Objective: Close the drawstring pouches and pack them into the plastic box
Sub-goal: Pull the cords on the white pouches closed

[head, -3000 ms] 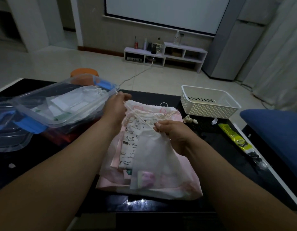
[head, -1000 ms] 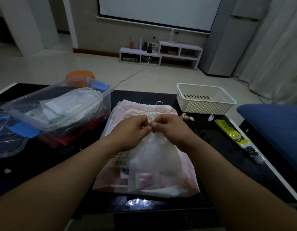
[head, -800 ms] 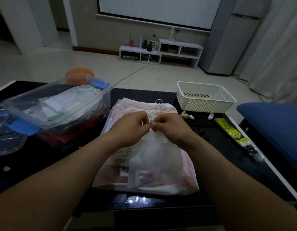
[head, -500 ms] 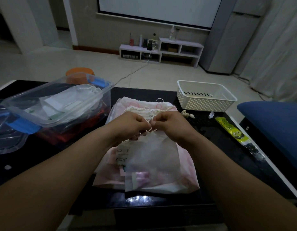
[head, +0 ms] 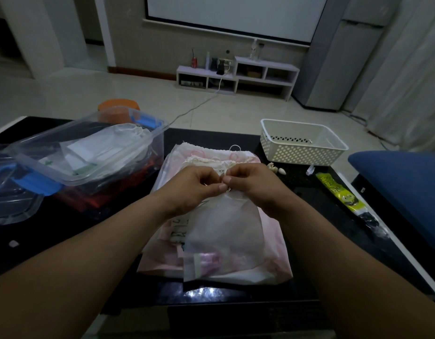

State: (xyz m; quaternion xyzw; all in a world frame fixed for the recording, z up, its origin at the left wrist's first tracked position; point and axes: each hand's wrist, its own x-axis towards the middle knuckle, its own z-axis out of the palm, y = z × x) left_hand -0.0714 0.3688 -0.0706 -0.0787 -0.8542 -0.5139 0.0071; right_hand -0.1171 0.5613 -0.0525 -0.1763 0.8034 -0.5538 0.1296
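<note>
- Dim living room, pale tiled floor; a glossy black worktop (head: pixel 64 241) fills the lower half of the frame.
- At centre frame the left hand (head: pixel 194 189) and right hand (head: pixel 255 187) meet. The fingers of each are pinched onto the gathered neck of a translucent white pouch (head: pixel 226 231). The cord is too thin to make out.
- This pouch lies on top of a stack of pink pouches (head: pixel 272 243) in the middle of the worktop, and something pink shows through its lower end.
- Left of the stack, the clear plastic box (head: pixel 157 145) with blue clips rests on something red and holds white pouches.
- Its lid (head: pixel 13 204) lies at the left edge of the frame.
- At the right stand a white perforated basket (head: pixel 302 152) and, below it, a yellow packet (head: pixel 338 192).
</note>
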